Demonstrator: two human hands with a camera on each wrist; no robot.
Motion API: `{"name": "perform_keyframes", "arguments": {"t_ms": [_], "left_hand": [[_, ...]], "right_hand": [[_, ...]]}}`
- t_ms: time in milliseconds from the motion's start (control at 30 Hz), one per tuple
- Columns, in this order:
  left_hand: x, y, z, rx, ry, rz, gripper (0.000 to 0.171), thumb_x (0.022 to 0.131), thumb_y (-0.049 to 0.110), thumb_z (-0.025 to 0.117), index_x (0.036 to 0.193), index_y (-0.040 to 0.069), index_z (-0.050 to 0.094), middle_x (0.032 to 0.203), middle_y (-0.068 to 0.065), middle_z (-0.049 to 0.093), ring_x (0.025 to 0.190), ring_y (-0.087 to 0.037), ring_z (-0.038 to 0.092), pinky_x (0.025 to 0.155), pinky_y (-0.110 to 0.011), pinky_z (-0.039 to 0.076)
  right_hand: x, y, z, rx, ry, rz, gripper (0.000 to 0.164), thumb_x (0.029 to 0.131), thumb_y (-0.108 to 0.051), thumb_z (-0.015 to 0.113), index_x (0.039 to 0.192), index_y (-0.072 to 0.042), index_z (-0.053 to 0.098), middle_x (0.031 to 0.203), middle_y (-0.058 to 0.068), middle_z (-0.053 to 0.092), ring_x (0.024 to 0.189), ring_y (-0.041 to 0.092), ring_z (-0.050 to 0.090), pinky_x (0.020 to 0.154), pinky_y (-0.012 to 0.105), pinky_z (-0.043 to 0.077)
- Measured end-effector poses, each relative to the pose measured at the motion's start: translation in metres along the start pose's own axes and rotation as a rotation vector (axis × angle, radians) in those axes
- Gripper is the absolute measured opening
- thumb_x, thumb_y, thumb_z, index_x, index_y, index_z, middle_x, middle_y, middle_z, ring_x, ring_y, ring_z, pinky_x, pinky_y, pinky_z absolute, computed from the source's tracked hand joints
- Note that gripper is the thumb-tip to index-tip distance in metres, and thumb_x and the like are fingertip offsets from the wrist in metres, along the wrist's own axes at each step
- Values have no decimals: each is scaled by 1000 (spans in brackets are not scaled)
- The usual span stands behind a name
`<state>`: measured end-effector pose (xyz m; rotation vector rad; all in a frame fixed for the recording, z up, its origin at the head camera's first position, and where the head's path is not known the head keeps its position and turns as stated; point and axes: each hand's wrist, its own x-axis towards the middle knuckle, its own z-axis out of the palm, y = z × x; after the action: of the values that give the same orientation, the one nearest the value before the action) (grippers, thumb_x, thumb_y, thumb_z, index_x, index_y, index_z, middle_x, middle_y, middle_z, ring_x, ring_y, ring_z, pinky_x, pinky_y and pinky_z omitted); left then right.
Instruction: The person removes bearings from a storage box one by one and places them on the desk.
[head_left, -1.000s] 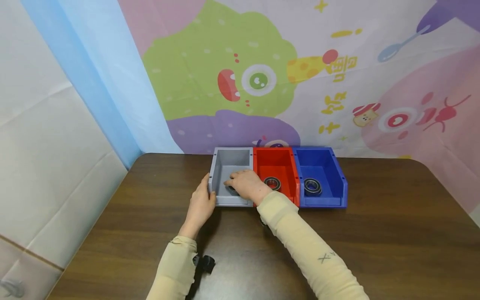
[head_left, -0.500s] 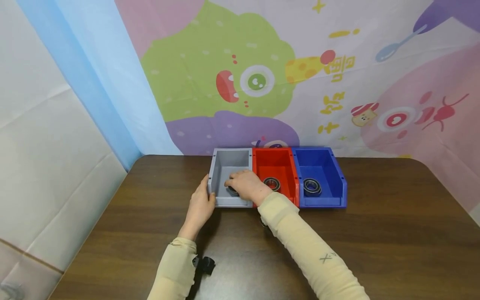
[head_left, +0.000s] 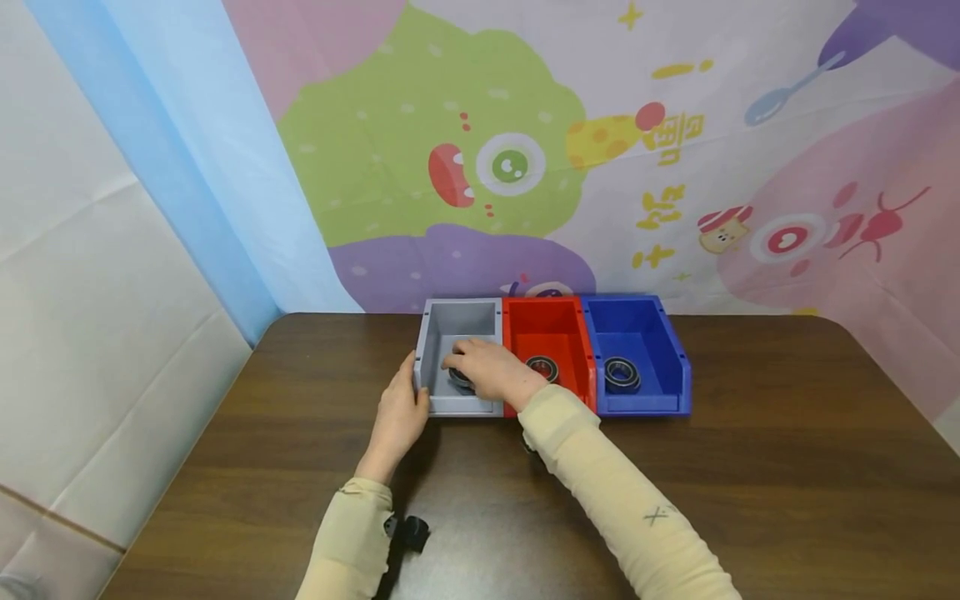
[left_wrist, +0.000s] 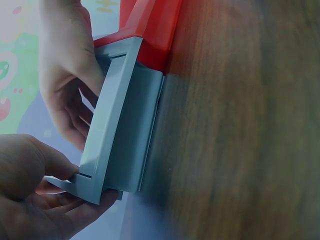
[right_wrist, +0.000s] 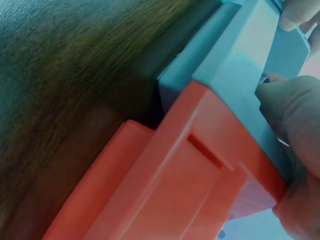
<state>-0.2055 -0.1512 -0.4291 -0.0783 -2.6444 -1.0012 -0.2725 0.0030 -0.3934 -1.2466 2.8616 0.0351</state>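
Note:
In the head view a grey bin [head_left: 465,320] stands leftmost in a row of three. My left hand [head_left: 397,414] grips its left wall near the front; in the left wrist view the thumb [left_wrist: 57,162] lies inside and fingers outside. My right hand [head_left: 491,370] reaches into the grey bin, fingers curled down over a ball bearing [head_left: 460,381] near its front and partly covering it. In the right wrist view a sliver of metal shows beside the thumb. Another bearing [head_left: 542,367] lies in the red bin [head_left: 546,317], partly behind my right wrist.
At the right end, the blue bin [head_left: 626,317] holds one bearing [head_left: 622,376]. The bins stand near the back edge of the brown wooden table [head_left: 787,467], against a cartoon-printed cloth [head_left: 450,100]. A small black device [head_left: 415,533] sits beside my left wrist.
My right fingers have shifted slightly left and lifted a little, and more of the bearing beneath them shows. My left hand keeps its grip on the bin wall. The head view has drifted slightly.

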Motion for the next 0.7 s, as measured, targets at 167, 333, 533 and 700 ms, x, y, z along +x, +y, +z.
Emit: {"name": "perform_keyframes", "arguments": {"t_ms": [167,333,533,700], "left_hand": [[0,0,0,4,2,19,55,83,0,52,135,-6,34,124,-30,49,109,-43,51,86,-51,42],[-1,0,0,13,0,22,55,83,-1,51,135,-6,34,123,-30,49,109,-43,51,87,-51,42],[-1,0,0,12,2,27,55,83,-1,52,135,-7,34,123,-30,49,109,-43,51,87,-51,42],[0,-1,0,17,4,26,55,83,-1,52,135,-7,34,123,-30,49,108,-43,51,86,-51,42]], "right_hand": [[-2,0,-1,36,17,6,53,79,-7,66,129,-18,51,123,7,49,113,21,45,93,32,43],[-4,1,0,80,73,-25,50,81,-6,63,129,-17,52,120,7,49,110,21,43,91,31,43],[-6,5,2,124,153,-80,47,81,-3,61,126,-15,56,118,9,48,108,22,42,92,30,42],[-6,7,3,167,198,-96,46,80,-1,61,124,-15,57,120,9,47,106,23,46,92,32,42]]}}
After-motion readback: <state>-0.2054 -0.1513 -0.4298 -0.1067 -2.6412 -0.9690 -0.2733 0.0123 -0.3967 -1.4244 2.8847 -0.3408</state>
